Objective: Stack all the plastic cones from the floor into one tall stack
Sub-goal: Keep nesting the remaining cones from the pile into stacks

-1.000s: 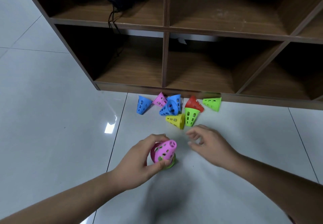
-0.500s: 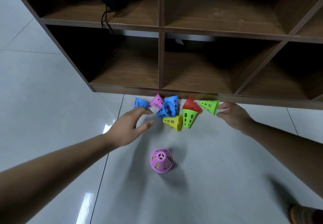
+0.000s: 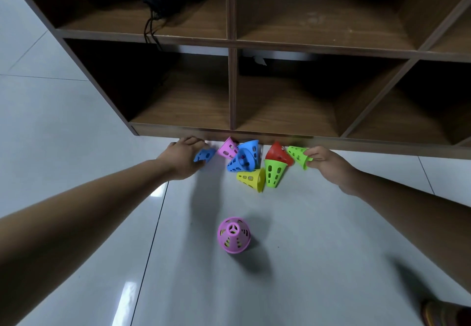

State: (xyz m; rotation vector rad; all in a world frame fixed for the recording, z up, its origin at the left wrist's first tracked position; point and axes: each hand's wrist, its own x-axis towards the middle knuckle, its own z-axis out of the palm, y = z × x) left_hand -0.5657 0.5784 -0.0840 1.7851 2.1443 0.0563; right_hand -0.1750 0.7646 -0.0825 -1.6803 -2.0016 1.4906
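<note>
- Your left hand (image 3: 182,159) grips the leftmost blue cone (image 3: 206,155); your right hand (image 3: 327,164) pinches the sideways green cone (image 3: 297,155).
- The pink stack (image 3: 234,234) stands upright nearer you, midway between your arms.

A glossy pale-grey tiled floor (image 3: 318,249) is carrying a dark wooden cubby shelf (image 3: 230,91) along its far side. On a near tile a pink perforated plastic cone (image 3: 233,235) is standing upright, rim down. Well apart from it, just before the shelf's base, a second pink cone (image 3: 227,148), two blue cones (image 3: 244,160), a red cone (image 3: 277,153), a green cone (image 3: 274,174) and a yellow cone (image 3: 251,178) are lying huddled and touching. A lone blue cone (image 3: 206,154) and a light-green cone (image 3: 297,156) are flanking them.
</note>
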